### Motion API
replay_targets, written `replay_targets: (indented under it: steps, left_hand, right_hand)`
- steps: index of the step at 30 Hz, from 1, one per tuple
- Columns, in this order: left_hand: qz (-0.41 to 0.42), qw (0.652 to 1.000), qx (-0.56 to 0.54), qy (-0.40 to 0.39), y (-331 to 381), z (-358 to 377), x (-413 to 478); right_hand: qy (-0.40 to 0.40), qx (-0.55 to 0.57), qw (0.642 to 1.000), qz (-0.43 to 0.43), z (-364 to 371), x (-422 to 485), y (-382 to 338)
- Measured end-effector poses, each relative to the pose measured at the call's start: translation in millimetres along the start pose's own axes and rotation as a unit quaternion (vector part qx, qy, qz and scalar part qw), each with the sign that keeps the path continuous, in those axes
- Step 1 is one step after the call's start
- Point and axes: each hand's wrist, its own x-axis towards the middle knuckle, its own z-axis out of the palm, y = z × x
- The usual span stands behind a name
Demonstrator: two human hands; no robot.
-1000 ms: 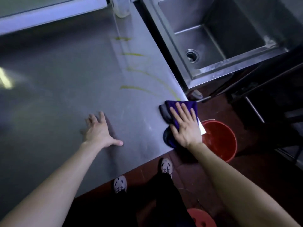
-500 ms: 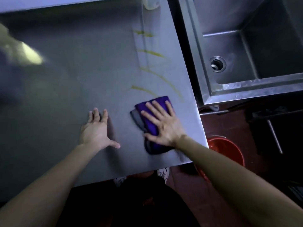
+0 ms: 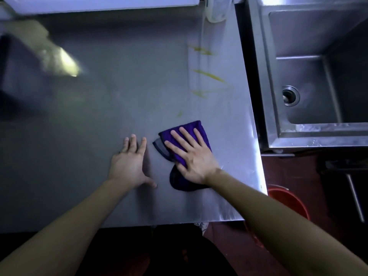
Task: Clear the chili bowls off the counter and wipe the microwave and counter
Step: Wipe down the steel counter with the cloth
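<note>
From the head cam, you've got your right hand (image 3: 193,158) flat on the cloth (image 3: 191,127), fingers straight and spread a bit, pressing it down on the counter (image 3: 119,96) rather than gripping it. The cloth is purple with a grey corner poking out on the left, and a darker bit bunches under your wrist. It sits near the counter's right front corner, not far from the edge. Your left hand (image 3: 129,166) is just beside it, palm down on bare steel, fingers straight and thumb stuck out to the side, holding nothing. Past the cloth there are a few yellow streaks (image 3: 209,74) running toward the back of the counter, the closest being a small smear just beyond your fingertips. A white container (image 3: 216,10) stands at the back edge, only partly in view. There's a bright glare (image 3: 65,62) on the steel off to the left. The sink (image 3: 318,136) sits right of the counter with its drain (image 3: 290,96) showing, and a red bucket (image 3: 288,202) is on the floor below the corner, partly hidden by your forearm.
</note>
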Motion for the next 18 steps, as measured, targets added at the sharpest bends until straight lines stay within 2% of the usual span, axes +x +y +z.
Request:
replay_targets:
  steps: [1,2,5,7,9,11,15,18]
  left_hand:
    - [0.004,1.0,-0.001,-0.002,-1.3,1.8,1.2]
    - [0.009,1.0,0.0,0.0,-2.5,3.5,2.0]
    - [0.019,1.0,0.002,0.013,-4.1,6.0,1.8]
    - [0.02,1.0,0.013,0.014,-2.3,4.4,0.5]
    - [0.025,0.999,0.021,0.015,-1.7,0.6,-0.3]
    - [0.031,0.999,0.023,0.008,-2.6,-2.5,-1.2]
    - [0.026,1.0,0.01,-0.014,-1.7,-11.8,-3.6]
    - [0.054,0.998,0.009,-0.004,-11.7,-32.3,9.3]
  right_hand:
    - [0.009,-0.004,1.0,-0.005,-2.6,3.3,28.5]
    - [0.026,-0.011,0.999,0.025,-6.1,9.7,60.1]
    - [0.067,-0.026,0.972,0.223,-26.4,51.6,138.7]
    - [0.059,-0.022,0.945,0.32,-35.9,87.9,152.1]
    - [0.05,-0.017,0.933,0.355,-35.5,115.5,137.0]
    - [0.05,-0.016,0.948,0.315,-27.9,124.3,100.9]
    - [0.024,-0.018,0.991,0.129,-7.4,93.4,5.7]
    - [-0.001,-0.014,0.999,-0.045,-10.3,62.3,19.7]
